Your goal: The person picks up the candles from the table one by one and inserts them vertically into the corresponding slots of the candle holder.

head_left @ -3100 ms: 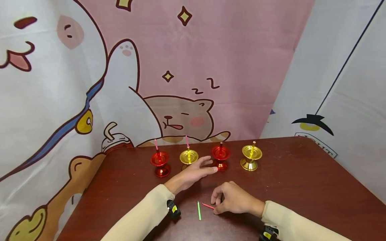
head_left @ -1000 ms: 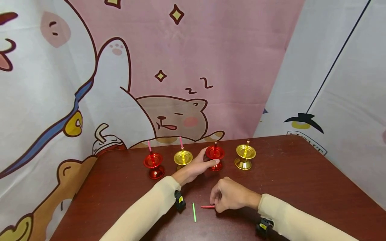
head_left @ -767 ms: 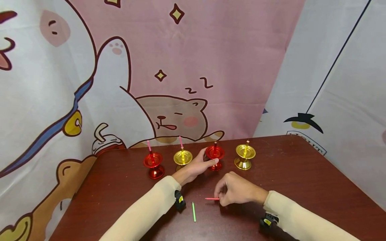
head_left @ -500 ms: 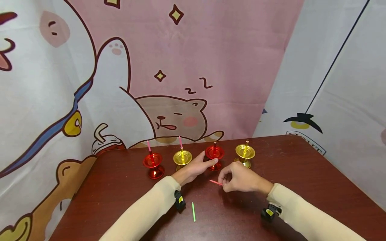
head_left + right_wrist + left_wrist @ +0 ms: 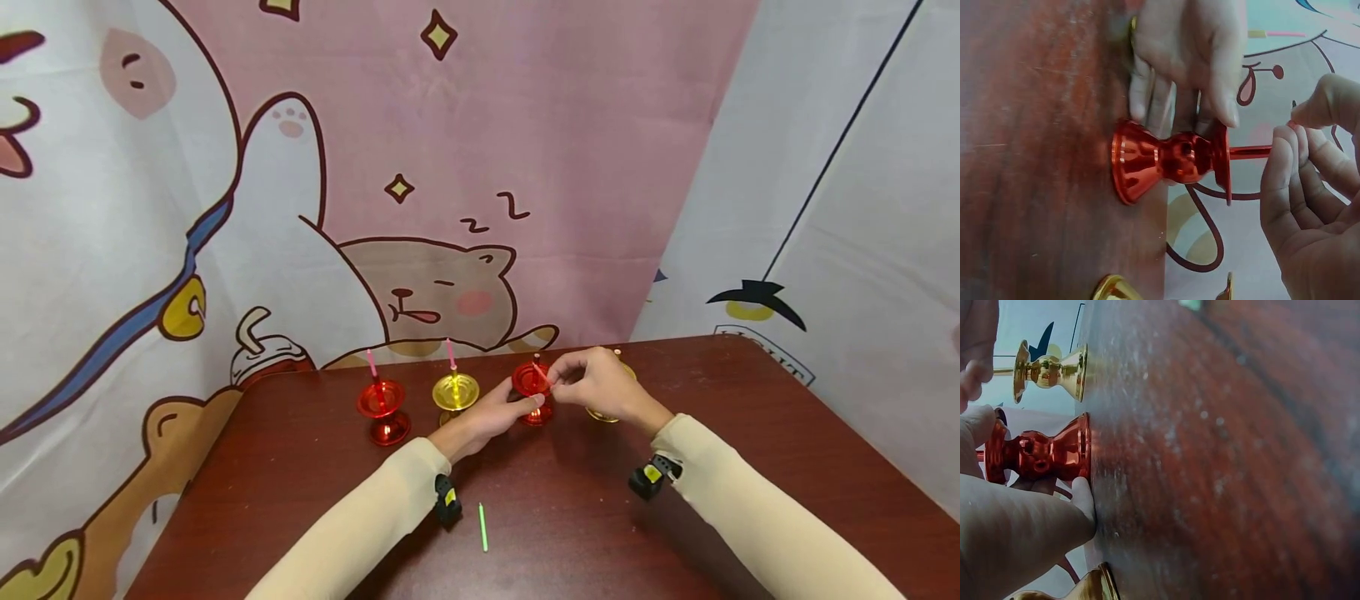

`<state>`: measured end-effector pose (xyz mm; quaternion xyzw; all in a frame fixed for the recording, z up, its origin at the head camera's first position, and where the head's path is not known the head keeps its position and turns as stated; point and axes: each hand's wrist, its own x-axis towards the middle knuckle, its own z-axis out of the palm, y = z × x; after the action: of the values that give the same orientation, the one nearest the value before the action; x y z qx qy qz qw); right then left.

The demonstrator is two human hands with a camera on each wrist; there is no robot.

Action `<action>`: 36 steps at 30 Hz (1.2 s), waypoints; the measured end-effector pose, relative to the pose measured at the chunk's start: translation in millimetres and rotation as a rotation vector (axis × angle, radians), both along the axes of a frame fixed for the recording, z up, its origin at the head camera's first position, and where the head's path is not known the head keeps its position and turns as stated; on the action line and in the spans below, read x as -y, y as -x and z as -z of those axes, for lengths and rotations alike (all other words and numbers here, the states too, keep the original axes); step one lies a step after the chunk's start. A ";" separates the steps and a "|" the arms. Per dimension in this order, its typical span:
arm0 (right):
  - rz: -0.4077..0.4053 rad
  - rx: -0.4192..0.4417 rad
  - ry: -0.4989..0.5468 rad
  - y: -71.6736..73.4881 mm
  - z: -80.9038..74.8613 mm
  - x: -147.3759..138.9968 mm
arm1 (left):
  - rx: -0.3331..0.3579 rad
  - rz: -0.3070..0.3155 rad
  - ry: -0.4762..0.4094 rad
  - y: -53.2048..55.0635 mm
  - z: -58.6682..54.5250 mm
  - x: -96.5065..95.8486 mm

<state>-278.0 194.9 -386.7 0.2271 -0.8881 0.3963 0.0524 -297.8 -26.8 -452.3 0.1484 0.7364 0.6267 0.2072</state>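
My left hand (image 5: 491,419) grips the second red candle holder (image 5: 531,382) from its left side. In the right wrist view the thumb lies at the dish of that holder (image 5: 1188,157) and the fingers reach behind its stem; its base stands on the table. My right hand (image 5: 603,387) pinches a thin red candle (image 5: 542,374), tilted and close to the top of the holder's upright tube. Whether the two touch is hard to tell, since the right fingertips hide much of the candle in the right wrist view. A green candle (image 5: 483,527) lies on the tabletop.
To the left stand a red holder (image 5: 381,400) and a gold holder (image 5: 455,390), each with an upright pink candle. Another gold holder (image 5: 1047,372) stands at the right, mostly behind my right hand in the head view. A printed curtain (image 5: 585,167) hangs behind the brown table (image 5: 337,467).
My right hand has lifted the red candle off the table and carried it forward to the red holder. My left hand has closed in on that holder and since stayed put.
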 end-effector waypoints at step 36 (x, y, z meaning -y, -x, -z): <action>0.080 -0.037 0.113 34.7 -12.9 15.1 | 0.006 0.011 0.025 -9.8 -6.4 8.2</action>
<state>-312.7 179.8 -373.8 0.1954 -0.8714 0.4393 0.0974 -288.0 -35.0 -445.9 0.1480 0.7426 0.6169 0.2147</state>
